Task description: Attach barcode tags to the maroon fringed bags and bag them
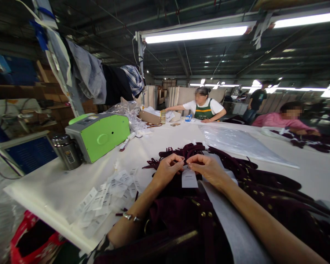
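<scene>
**White tag at your fingertips, over the dark bag**

Your right hand [206, 167] is drawn into a narrow pinch at the upper end of the white tag [189, 179], which hangs just below its fingertips. Your left hand [168, 168] is pinched narrow too, just beside the right; what lies between its fingertips is too small to make out.

The step in hand looks like working at the tag's top, perhaps to thread or fix it; you cannot be sure from this view. The next move seems to call for a steady right-hand pinch and a small, precise draw with the left.

The tag's printed face is turned toward you. Its long axis seems to run from your fingertips back toward your body, with the free edge pointing your way.

Below both hands lies the dark maroon bag [178, 214], its fringe [152, 163] spreading beyond the left hand. Left of your left hand, loose labels [103, 196] overlap in a pile on the worktop [53, 189].
</scene>
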`<act>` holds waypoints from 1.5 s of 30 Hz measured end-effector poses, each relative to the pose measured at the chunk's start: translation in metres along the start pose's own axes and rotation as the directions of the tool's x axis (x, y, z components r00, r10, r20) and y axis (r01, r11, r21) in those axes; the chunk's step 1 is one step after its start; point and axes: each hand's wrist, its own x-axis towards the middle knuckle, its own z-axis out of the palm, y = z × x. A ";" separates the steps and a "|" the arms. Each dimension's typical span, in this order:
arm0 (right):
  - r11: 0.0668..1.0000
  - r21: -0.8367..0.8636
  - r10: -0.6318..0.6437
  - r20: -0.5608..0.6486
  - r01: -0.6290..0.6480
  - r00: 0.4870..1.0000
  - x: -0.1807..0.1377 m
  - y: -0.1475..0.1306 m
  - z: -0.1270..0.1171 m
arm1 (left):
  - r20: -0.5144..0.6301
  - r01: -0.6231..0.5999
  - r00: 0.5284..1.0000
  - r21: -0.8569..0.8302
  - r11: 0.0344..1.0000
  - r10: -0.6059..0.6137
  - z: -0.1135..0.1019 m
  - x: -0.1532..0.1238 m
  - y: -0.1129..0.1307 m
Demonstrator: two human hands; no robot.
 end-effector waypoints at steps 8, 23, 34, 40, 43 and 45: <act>1.000 0.017 -0.023 -0.008 0.023 1.000 -0.002 -0.002 0.001 | 0.087 -0.010 0.996 0.054 0.998 0.005 -0.004 0.004 -0.005; 0.771 -0.499 -0.475 -0.035 0.396 0.879 -0.009 -0.010 0.012 | 0.021 -0.016 1.000 0.077 0.997 0.014 0.000 0.003 -0.003; 0.992 0.031 -0.120 -0.091 0.123 0.989 -0.007 -0.003 0.007 | -0.037 -0.077 0.996 0.104 0.992 0.081 0.004 -0.002 0.001; 0.994 0.057 -0.089 -0.099 0.094 0.991 -0.007 -0.003 0.011 | -0.061 -0.217 0.967 0.308 0.926 0.247 0.004 -0.006 0.006; 0.996 0.023 -0.089 -0.075 0.091 0.993 -0.009 -0.006 0.013 | -0.051 -0.229 0.965 0.309 0.923 0.257 0.005 -0.007 0.009; 0.995 0.003 -0.104 -0.074 0.105 0.992 -0.009 -0.006 0.012 | -0.042 -0.234 0.965 0.315 0.920 0.260 0.005 -0.007 0.010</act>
